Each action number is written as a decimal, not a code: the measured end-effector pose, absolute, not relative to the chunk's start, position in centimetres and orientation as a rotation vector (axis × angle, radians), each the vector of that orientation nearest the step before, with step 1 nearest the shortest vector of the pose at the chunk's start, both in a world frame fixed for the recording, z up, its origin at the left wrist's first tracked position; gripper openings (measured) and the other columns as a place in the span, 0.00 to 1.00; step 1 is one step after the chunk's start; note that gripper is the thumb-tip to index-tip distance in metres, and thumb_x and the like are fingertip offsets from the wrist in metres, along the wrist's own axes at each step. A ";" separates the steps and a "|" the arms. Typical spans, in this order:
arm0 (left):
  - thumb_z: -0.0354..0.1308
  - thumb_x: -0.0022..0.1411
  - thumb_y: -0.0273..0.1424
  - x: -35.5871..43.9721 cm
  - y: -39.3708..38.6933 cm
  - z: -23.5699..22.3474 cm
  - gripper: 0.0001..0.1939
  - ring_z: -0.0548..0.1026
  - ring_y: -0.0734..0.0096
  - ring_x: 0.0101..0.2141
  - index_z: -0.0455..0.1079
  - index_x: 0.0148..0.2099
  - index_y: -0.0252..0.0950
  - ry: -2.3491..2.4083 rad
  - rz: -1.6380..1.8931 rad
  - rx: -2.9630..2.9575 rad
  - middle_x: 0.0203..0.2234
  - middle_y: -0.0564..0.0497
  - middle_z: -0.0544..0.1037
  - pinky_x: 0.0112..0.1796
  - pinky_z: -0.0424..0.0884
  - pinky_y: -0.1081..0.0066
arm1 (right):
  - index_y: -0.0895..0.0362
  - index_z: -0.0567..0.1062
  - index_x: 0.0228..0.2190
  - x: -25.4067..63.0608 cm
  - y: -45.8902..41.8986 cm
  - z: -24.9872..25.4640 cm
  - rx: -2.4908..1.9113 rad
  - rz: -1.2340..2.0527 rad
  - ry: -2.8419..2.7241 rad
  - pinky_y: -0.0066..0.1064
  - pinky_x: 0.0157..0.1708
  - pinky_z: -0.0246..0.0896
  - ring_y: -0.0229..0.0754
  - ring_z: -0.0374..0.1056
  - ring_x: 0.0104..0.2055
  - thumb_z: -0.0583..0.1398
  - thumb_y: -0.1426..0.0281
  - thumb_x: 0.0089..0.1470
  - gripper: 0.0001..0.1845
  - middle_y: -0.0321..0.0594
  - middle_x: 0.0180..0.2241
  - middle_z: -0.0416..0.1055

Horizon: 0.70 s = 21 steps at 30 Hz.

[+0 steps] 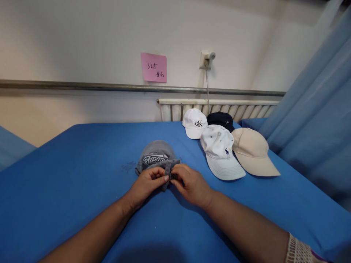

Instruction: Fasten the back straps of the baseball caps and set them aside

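A grey baseball cap with white lettering on its front lies on the blue-covered table, its brim pointing away from me. Its strap and a dark buckle are at the near side, between my hands. My left hand pinches the strap end with thumb and fingertips. From the right, my right hand closes its fingers on the buckle. The two hands' fingertips almost meet, and part of the strap is hidden behind them.
To the right sit a white cap with black letters, a navy cap, a pale cap with a small emblem and a beige cap. Behind stand a radiator and a wall rail. A blue curtain hangs at right.
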<state>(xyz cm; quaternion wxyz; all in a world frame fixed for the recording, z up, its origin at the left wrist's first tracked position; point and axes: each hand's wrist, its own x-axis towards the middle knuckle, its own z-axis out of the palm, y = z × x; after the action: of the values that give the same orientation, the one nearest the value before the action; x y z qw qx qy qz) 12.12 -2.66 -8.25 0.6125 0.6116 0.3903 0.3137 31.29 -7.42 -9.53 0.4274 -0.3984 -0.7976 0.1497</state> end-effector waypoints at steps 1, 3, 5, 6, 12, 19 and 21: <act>0.67 0.53 0.37 12.1 -2.6 -8.3 0.12 0.67 0.74 0.25 0.71 0.30 0.33 0.898 0.726 1.404 0.22 0.53 0.72 0.29 0.62 0.72 | 0.54 0.69 0.43 31.3 -7.4 -9.6 -1.002 0.359 -2.002 0.35 0.44 0.67 0.43 0.68 0.45 0.56 0.75 0.60 0.09 0.43 0.43 0.71; 0.68 0.53 0.37 12.1 -2.6 -8.3 0.12 0.67 0.74 0.25 0.71 0.30 0.33 0.897 0.730 1.388 0.23 0.54 0.72 0.29 0.62 0.72 | 0.55 0.69 0.44 31.3 -7.4 -9.6 -1.013 0.332 -2.015 0.35 0.46 0.67 0.44 0.68 0.48 0.55 0.75 0.61 0.09 0.45 0.45 0.71; 0.68 0.53 0.37 12.1 -2.6 -8.4 0.12 0.67 0.75 0.25 0.71 0.31 0.33 0.898 0.732 1.375 0.23 0.54 0.73 0.29 0.62 0.72 | 0.55 0.70 0.45 31.3 -7.4 -9.7 -1.021 0.312 -2.025 0.36 0.48 0.67 0.44 0.68 0.49 0.55 0.74 0.62 0.10 0.46 0.47 0.71; 0.68 0.53 0.37 12.1 -2.6 -8.4 0.13 0.67 0.75 0.25 0.72 0.31 0.33 0.898 0.729 1.374 0.23 0.53 0.73 0.30 0.62 0.72 | 0.56 0.70 0.45 31.3 -7.3 -9.7 -1.027 0.306 -2.025 0.36 0.48 0.67 0.44 0.68 0.50 0.55 0.74 0.62 0.10 0.47 0.48 0.71; 0.67 0.54 0.38 12.1 -2.6 -8.4 0.13 0.67 0.75 0.25 0.73 0.31 0.32 0.901 0.713 1.406 0.22 0.53 0.73 0.29 0.62 0.72 | 0.57 0.71 0.42 31.2 -7.1 -9.8 -1.074 0.315 -2.007 0.36 0.47 0.68 0.45 0.69 0.48 0.59 0.76 0.59 0.08 0.46 0.45 0.72; 0.67 0.54 0.39 12.2 -2.6 -8.3 0.13 0.66 0.75 0.24 0.74 0.31 0.33 0.889 0.721 1.420 0.22 0.53 0.72 0.29 0.62 0.72 | 0.57 0.69 0.43 31.2 -6.9 -10.0 -1.053 0.350 -2.007 0.38 0.47 0.67 0.46 0.68 0.48 0.58 0.77 0.58 0.10 0.46 0.44 0.72; 0.67 0.54 0.39 12.2 -2.7 -8.3 0.13 0.66 0.75 0.24 0.74 0.31 0.33 0.888 0.719 1.419 0.22 0.53 0.72 0.29 0.62 0.73 | 0.57 0.69 0.42 31.2 -6.9 -10.1 -1.051 0.354 -2.007 0.37 0.46 0.67 0.45 0.68 0.46 0.58 0.77 0.58 0.10 0.45 0.42 0.72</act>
<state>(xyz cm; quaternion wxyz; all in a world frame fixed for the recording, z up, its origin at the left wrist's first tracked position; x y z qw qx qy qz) 12.20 -2.67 -8.28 0.6131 0.6153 0.3850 0.3119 31.20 -6.89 -10.12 0.4116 -0.4178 -0.7976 0.1409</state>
